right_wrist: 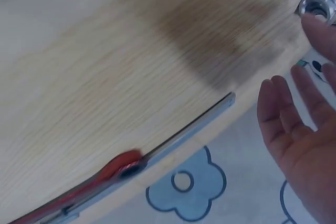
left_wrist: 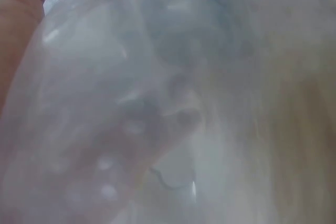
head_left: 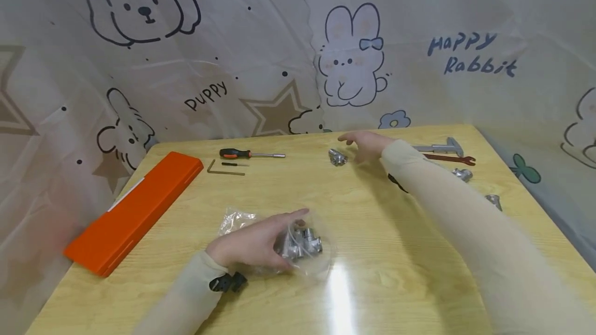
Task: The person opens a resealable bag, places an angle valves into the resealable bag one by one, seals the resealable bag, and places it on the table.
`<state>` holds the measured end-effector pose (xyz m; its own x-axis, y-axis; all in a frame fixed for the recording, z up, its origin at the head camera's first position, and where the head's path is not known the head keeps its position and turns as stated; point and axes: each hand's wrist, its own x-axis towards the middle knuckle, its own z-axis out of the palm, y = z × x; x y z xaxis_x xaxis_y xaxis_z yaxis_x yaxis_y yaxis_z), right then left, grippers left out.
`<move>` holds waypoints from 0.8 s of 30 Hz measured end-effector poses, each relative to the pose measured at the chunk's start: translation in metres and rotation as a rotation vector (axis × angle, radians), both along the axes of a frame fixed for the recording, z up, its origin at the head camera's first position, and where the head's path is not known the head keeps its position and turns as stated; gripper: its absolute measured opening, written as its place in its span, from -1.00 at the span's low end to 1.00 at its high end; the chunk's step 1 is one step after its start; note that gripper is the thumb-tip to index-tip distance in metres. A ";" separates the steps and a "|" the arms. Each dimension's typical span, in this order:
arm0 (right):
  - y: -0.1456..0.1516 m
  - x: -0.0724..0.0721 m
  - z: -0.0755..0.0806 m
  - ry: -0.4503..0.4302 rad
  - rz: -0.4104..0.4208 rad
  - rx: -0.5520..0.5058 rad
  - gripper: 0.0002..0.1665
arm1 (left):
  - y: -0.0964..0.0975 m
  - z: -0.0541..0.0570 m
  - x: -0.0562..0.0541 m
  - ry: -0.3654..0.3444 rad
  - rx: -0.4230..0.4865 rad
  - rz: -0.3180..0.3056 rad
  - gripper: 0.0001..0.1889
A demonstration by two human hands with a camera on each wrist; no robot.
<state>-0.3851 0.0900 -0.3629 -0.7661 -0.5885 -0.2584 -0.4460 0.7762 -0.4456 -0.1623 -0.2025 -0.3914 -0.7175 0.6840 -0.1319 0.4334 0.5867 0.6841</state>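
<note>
My left hand [head_left: 255,242] grips a clear plastic bag [head_left: 321,268] at the front middle of the table, fingers at its far side and thumb at its near side. Several shiny metal pipe fittings [head_left: 304,244] show in the bag. The bag's cloudy film [left_wrist: 105,77] fills most of the left wrist view. At the back, my right hand [head_left: 370,146] hovers with loosely spread fingers beside a metal pipe fitting [head_left: 337,157]. In the right wrist view that fitting [right_wrist: 315,4] lies just past the thumb, and nothing is in the palm.
An orange case [head_left: 139,211] lies at the left. Near it are a screwdriver [head_left: 251,154], a small black-handled driver [head_left: 233,164] and a hex key [head_left: 225,172]. At the right lie a caliper [head_left: 451,146], a red wrench [head_left: 458,159] and fittings [head_left: 462,173] partly behind my right arm.
</note>
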 end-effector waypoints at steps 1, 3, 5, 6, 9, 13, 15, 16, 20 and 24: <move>-0.003 -0.003 -0.003 -0.018 -0.002 0.000 0.01 | 0.000 -0.001 0.001 -0.002 0.000 -0.001 0.23; -0.010 -0.006 -0.007 -0.036 -0.005 0.009 0.01 | 0.000 -0.001 0.002 -0.006 0.000 0.000 0.24; -0.016 -0.008 -0.010 -0.029 0.003 0.018 -0.06 | -0.001 -0.001 0.002 -0.013 0.000 0.004 0.24; -0.019 -0.009 -0.011 -0.026 0.003 0.020 -0.10 | -0.001 -0.001 0.002 -0.016 0.000 0.005 0.24; -0.024 -0.011 -0.011 -0.005 0.001 0.016 -0.26 | -0.002 0.000 0.000 -0.006 -0.007 0.001 0.25; -0.019 -0.006 -0.008 -0.018 -0.016 0.020 -0.37 | 0.000 0.000 0.000 0.030 -0.019 -0.022 0.25; -0.017 0.000 -0.005 -0.034 -0.019 0.034 -0.38 | 0.000 0.000 0.000 0.037 -0.023 -0.026 0.25; -0.015 0.003 -0.003 -0.038 -0.017 0.042 -0.37 | 0.000 0.001 0.000 0.035 -0.022 -0.027 0.24; -0.009 0.022 0.000 -0.018 0.035 0.058 -0.35 | 0.000 0.001 0.000 0.027 -0.020 -0.029 0.23; -0.002 0.048 0.001 0.021 0.094 0.037 -0.36 | 0.000 0.000 0.001 0.021 -0.015 -0.025 0.23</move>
